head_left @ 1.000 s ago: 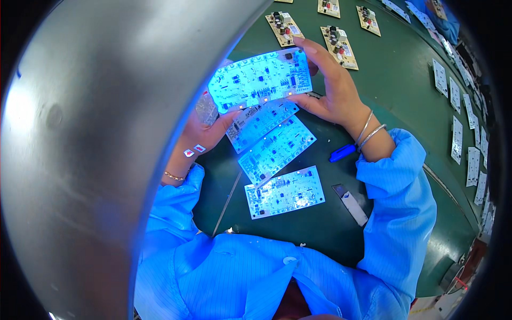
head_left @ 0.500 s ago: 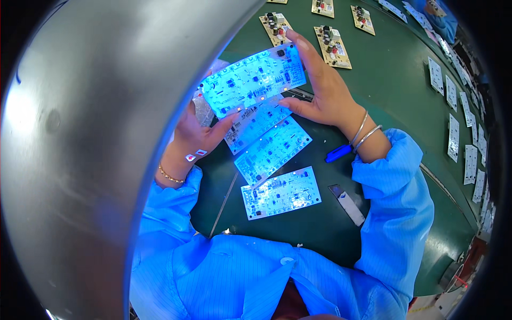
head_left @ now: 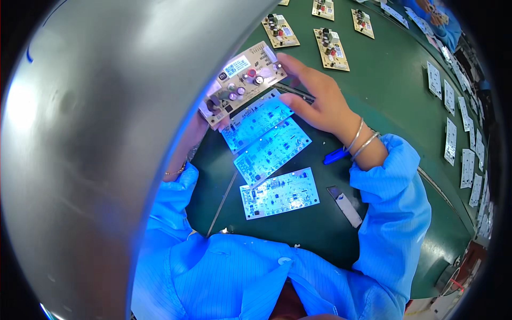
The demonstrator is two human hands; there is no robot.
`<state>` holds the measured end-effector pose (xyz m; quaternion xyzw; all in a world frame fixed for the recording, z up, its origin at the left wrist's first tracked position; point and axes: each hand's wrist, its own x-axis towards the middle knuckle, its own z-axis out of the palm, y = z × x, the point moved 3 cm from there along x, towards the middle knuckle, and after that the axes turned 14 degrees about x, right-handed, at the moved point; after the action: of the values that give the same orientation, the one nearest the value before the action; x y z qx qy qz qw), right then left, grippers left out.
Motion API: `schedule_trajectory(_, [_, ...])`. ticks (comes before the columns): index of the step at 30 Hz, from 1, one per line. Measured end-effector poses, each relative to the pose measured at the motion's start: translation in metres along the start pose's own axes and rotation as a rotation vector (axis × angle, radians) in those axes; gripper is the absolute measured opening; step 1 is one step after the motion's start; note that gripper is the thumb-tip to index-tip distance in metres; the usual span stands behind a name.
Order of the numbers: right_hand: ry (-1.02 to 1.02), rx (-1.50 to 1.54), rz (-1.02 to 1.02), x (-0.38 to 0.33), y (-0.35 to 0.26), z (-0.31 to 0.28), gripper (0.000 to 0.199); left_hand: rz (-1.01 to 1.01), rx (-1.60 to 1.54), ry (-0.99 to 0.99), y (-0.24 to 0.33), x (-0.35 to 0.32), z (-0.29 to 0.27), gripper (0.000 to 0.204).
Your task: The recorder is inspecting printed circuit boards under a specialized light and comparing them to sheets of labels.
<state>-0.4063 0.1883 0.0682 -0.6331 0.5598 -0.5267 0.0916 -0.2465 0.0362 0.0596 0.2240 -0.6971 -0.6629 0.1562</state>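
Observation:
A tan circuit board [head_left: 246, 80] is held up with its component side showing: capacitors, a red part and a white label. My left hand [head_left: 189, 137] grips its lower left end, with fingertips peeking out beneath; a metal hood hides much of this hand. By the board's right end is my right hand [head_left: 320, 101], thumb and fingers apart, index fingertip at the corner. Below lie three boards under blue light: an upper board [head_left: 256, 122] overlapping a middle board [head_left: 274, 150], whose lower corner meets a front board [head_left: 280, 193].
The large metal hood [head_left: 85, 133] blocks the left side. A blue pen [head_left: 335, 156] rests by my right wrist, with a flat grey strip [head_left: 345, 207] nearer me. Tan boards [head_left: 332, 49] stand at the back, pale boards [head_left: 450, 141] at the right. Another person's blue sleeve [head_left: 448, 29] shows far right.
The held board has turned over, from its blue-lit underside to its component side. My right hand has loosened from its right end, and my left hand has gone further behind the hood.

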Motion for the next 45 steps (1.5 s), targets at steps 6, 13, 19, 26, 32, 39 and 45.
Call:
schedule_trajectory(6, [0.207, 0.841, 0.363, -0.002, -0.001, 0.005, 0.038, 0.011, -0.285, -0.364, 0.001, 0.010, -0.002, 0.076])
schedule_trajectory(13, [0.173, 0.854, 0.332, -0.006, -0.002, 0.004, 0.038, -0.079, -0.450, -0.334, -0.002, 0.012, 0.004, 0.068])
schedule_trajectory(19, [0.090, 0.593, 0.165, -0.009, -0.010, 0.015, 0.048, 0.008, -0.377, -0.281, 0.007, 0.005, 0.003, 0.061])
schedule_trajectory(26, [0.203, 0.883, 0.303, -0.013, -0.008, 0.015, 0.045, 0.152, -0.198, -0.213, 0.009, -0.002, 0.011, 0.062])
schedule_trajectory(32, [0.216, 0.833, 0.512, -0.012, -0.010, 0.010, 0.037, 0.082, -0.208, -0.186, 0.000, -0.002, 0.015, 0.062])
schedule_trajectory(39, [0.187, 0.722, 0.587, -0.015, -0.004, 0.009, 0.027, -0.053, -0.190, -0.069, -0.036, 0.010, 0.000, 0.054])
schedule_trajectory(45, [0.193, 0.691, 0.613, -0.017, -0.002, 0.005, 0.022, 0.059, -0.161, -0.151, -0.015, -0.001, 0.018, 0.058])
